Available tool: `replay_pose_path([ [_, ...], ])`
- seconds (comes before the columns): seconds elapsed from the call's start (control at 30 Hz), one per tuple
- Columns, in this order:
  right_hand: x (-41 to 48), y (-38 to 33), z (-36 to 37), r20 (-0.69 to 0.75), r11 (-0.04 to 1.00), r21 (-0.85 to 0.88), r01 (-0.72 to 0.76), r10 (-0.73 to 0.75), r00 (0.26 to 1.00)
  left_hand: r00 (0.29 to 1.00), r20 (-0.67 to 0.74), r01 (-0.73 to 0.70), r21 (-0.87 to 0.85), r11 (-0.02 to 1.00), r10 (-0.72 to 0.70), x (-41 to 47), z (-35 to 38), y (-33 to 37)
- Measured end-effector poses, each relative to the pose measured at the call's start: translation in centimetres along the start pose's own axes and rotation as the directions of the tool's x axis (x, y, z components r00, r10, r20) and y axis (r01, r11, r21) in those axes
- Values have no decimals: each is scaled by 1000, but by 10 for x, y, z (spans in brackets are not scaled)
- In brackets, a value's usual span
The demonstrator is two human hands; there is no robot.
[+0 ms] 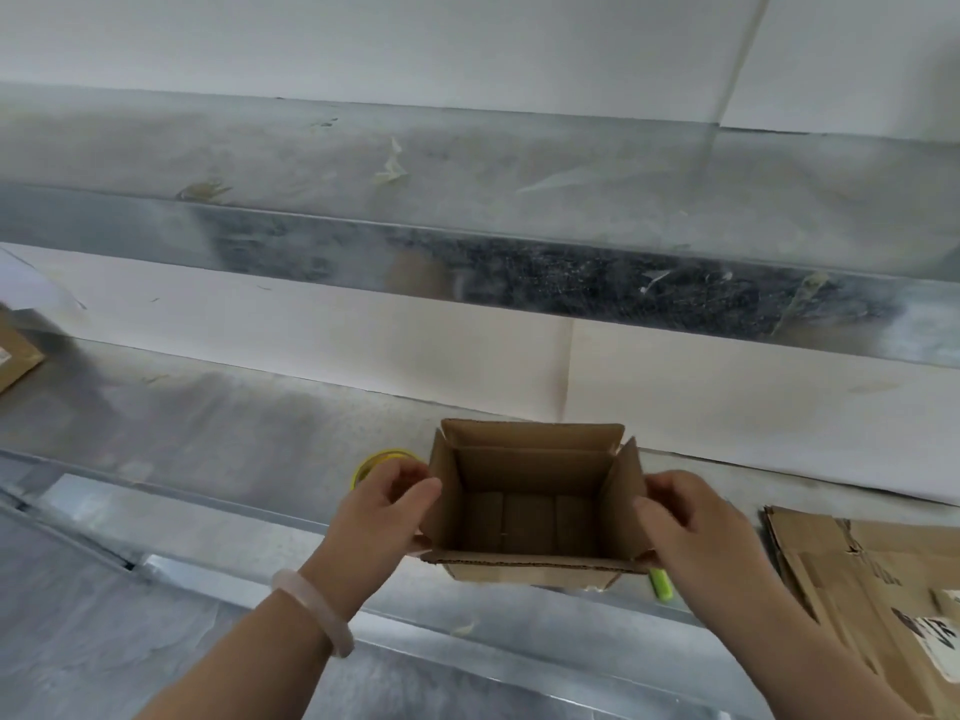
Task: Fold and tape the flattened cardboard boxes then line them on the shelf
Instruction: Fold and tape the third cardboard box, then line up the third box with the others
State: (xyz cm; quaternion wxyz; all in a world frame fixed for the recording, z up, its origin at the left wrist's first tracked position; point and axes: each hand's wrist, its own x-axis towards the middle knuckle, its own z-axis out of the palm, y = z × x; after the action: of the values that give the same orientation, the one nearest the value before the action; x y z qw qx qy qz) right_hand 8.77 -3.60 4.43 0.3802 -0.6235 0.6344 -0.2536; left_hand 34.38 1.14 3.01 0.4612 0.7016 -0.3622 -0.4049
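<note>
At the far left edge, part of a second box (pixel 15 350) sits on the metal counter (pixel 208 433), cut off by the frame. Above, across the whole width, runs a metal shelf (pixel 467 163) with scraps of old tape stuck to it.

A pale bracelet (pixel 311 610) circles the left wrist. Just beyond the left hand (pixel 387 504) lies a yellow tape roll (pixel 376 462), mostly hidden behind the fingers. The left hand pinches the left wall of the box (pixel 530 511), thumb at the rim and fingers curled on the outside.

The box stands upright in the middle, at the near edge of the counter, top open with all four flaps up and its bottom flaps folded shut inside. Whether it rests on the counter or is held just above it cannot be told.

The right hand (pixel 685 522) grips the right wall and flap in the same way. Below it, a small green thing (pixel 661 584) lies on the counter, partly covered; what it is cannot be made out.

At the right, a stack of flat cardboard (pixel 857 574) lies on the counter, near the box but apart from it.
</note>
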Motion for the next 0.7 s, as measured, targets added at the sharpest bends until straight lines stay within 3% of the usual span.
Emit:
replay_pose_path([
  [0.2,10,-59,26,-13,983,127,129,-128,992,966,-258,-58,-209,976,2,-17,-54,7],
  [0.3,16,-92,68,57,964,194,183,-197,979,932,-361,-74,-290,954,-37,-16,-98,7],
  [0.6,31,-191,236,213,934,353,52,-135,968,838,-515,-76,-439,895,-181,4,-247,-40],
  [0.7,36,-235,301,266,954,291,68,-149,952,816,-532,-45,-450,892,-227,21,-304,-59],
])
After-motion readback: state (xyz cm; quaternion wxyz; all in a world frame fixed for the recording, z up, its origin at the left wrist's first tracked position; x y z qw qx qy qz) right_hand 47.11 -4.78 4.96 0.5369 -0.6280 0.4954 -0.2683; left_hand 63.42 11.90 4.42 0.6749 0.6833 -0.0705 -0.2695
